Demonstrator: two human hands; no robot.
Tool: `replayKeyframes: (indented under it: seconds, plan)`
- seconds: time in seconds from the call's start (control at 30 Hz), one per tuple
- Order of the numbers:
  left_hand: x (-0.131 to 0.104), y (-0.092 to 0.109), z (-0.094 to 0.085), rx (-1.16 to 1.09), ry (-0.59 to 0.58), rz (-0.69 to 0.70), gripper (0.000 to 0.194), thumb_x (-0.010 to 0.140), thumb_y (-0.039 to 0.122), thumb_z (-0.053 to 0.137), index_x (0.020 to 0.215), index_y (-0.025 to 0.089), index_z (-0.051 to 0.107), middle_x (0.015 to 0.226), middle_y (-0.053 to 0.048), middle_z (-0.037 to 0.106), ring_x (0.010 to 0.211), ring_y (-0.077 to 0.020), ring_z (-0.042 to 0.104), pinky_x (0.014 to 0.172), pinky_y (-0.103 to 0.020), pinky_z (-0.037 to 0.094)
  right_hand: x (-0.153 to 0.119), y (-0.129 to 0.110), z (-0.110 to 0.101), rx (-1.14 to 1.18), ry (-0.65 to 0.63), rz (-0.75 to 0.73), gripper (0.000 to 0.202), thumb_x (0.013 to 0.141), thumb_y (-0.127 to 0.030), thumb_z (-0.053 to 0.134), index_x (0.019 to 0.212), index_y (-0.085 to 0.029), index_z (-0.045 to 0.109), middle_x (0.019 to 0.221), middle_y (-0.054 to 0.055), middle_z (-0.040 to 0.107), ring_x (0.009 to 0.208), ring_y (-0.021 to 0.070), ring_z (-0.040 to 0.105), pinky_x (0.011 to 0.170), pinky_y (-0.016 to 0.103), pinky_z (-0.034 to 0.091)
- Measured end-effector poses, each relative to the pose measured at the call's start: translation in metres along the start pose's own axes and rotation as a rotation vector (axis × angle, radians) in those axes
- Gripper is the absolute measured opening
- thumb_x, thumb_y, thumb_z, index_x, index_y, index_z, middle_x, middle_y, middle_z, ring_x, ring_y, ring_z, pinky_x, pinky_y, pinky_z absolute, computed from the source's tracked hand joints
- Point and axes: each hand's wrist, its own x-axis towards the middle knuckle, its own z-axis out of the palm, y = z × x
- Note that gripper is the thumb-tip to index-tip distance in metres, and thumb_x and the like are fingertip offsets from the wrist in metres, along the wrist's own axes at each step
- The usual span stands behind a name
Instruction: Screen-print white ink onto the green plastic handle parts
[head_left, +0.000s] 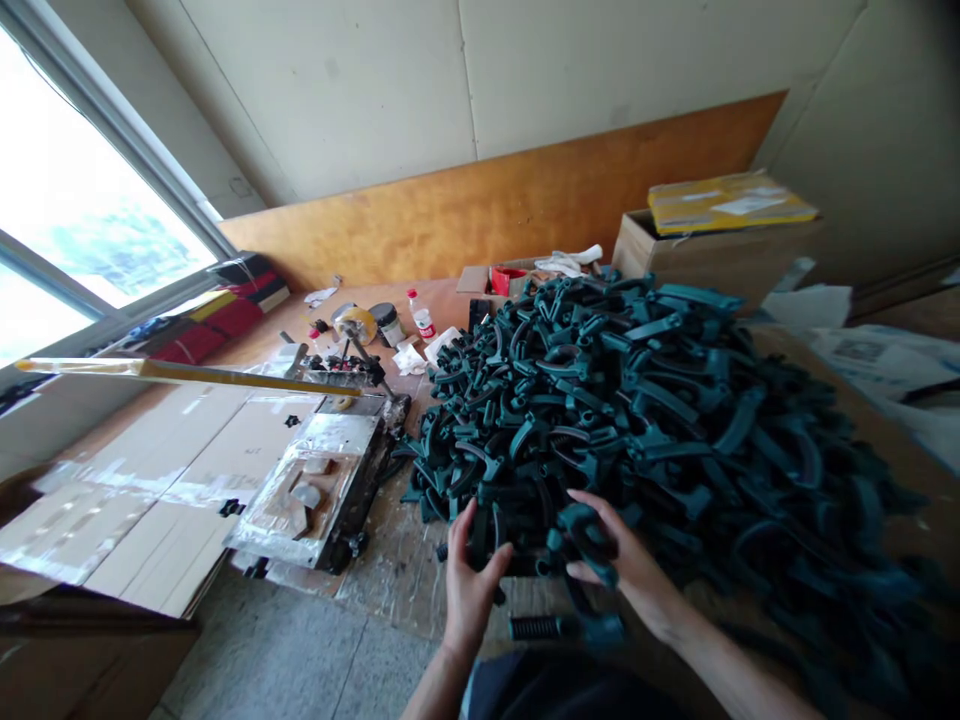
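At the front edge of a big heap of dark green parts (570, 400), my left hand (471, 575) is closed, thumb opposite fingers, around a dark green curved part (495, 530). Another dark green part (585, 530) is in the grip of my right hand (634, 565), its fingers curled about it. The two held parts are close together, and I cannot tell whether they touch. Just below my hands is a dark green part with a black ribbed end (536, 628). The heap's pieces are curved and handle-like, tangled together.
To the left stands a metal fixture (330, 480) with black knobs and a long taped bar (187, 375) reaching out sideways. Flattened cardboard (165, 460) lies beyond it. A bottle (422, 318), jar (388, 325) and tape roll (356, 326) sit behind. A cardboard box (690, 262) is back right.
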Motion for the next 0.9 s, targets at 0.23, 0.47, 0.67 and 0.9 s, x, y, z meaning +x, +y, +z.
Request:
replayKeyframes:
  seconds: [0.23,0.47,0.67,0.9]
  plan:
    - [0.134,0.072,-0.015,0.232,0.174,0.263,0.071,0.079,0.039,0.067,0.142,0.023,0.039,0.138,-0.011,0.047,0.130,-0.0260,0.044,0.108,-0.041,0.038,0.125,-0.096,0.034,-0.283,0.164,-0.295,0.092,0.064,-0.031,0.078,0.144,-0.025,0.033,0.141,0.010,0.038,0.115,0.0240,0.052,0.104,0.040,0.038]
    - [0.160,0.086,-0.030,0.652,0.111,0.281,0.056,0.089,0.038,0.052,0.142,0.021,0.042,0.149,-0.018,0.037,0.130,-0.0341,0.046,0.100,-0.049,0.044,0.099,-0.114,0.009,-0.602,0.141,-0.426,0.059,0.075,-0.035,0.071,0.131,-0.028,0.054,0.145,0.004,0.039,0.132,0.0268,0.037,0.112,0.044,0.028]
    - [0.032,0.027,-0.034,0.634,-0.372,0.738,0.048,0.088,0.034,0.056,0.135,0.034,0.049,0.133,-0.008,0.058,0.120,-0.0257,0.054,0.101,-0.042,0.045,-0.039,0.011,-0.093,-1.122,0.223,-0.203,0.033,0.086,-0.023,0.048,0.112,-0.031,0.067,0.112,0.005,0.065,0.106,0.0259,0.058,0.089,0.041,0.050]
    - [-0.030,-0.020,0.014,0.926,-0.840,0.536,0.088,0.069,0.022,0.072,0.144,0.043,0.031,0.155,-0.008,0.031,0.132,-0.0340,0.040,0.106,-0.055,0.034,-0.076,0.109,-0.111,-1.399,0.216,0.005,0.069,0.073,-0.008,0.044,0.134,-0.038,0.051,0.124,0.008,0.061,0.097,0.0277,0.065,0.078,0.040,0.055]
